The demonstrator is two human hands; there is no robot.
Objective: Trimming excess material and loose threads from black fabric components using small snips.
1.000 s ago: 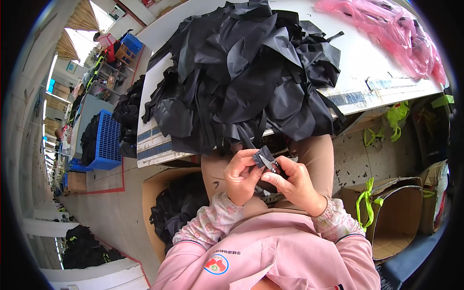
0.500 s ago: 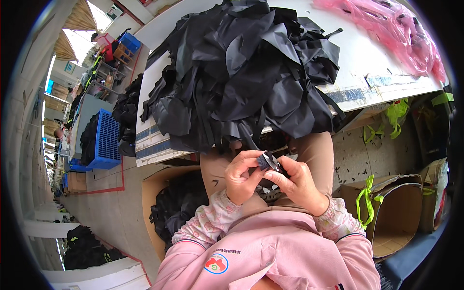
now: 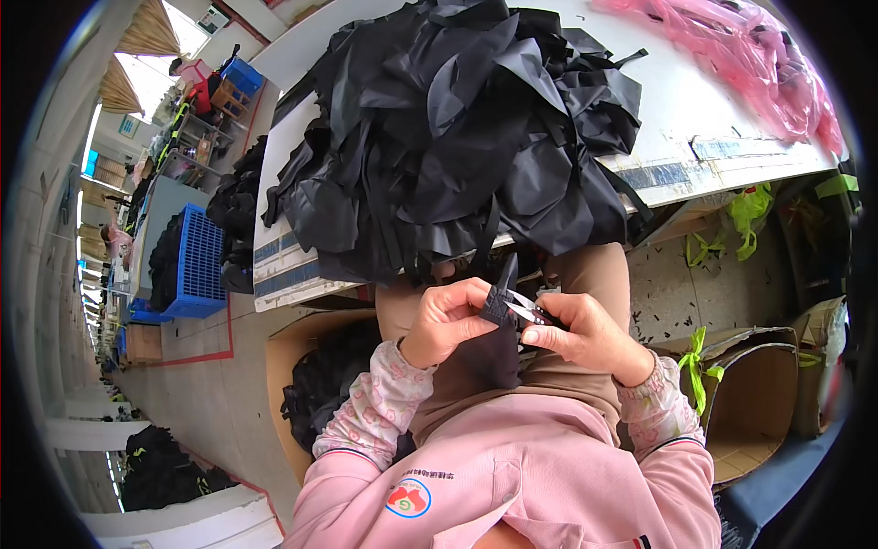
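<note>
The left hand (image 3: 448,320) pinches the black cloth (image 3: 495,307) between its fingers, and the right hand (image 3: 590,334) has its fingers wrapped round small scissors (image 3: 541,314). It looks like snipping, so the next move calls for a steady pinch. Unlike half a second ago, more cloth hangs below the fingers, over the lap (image 3: 560,368).

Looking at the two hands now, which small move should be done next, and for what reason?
Probably the right hand should ease the small snips slightly toward the black fabric for a careful cut: the left hand pinches that fabric, and the snips' blades point toward it.
</note>
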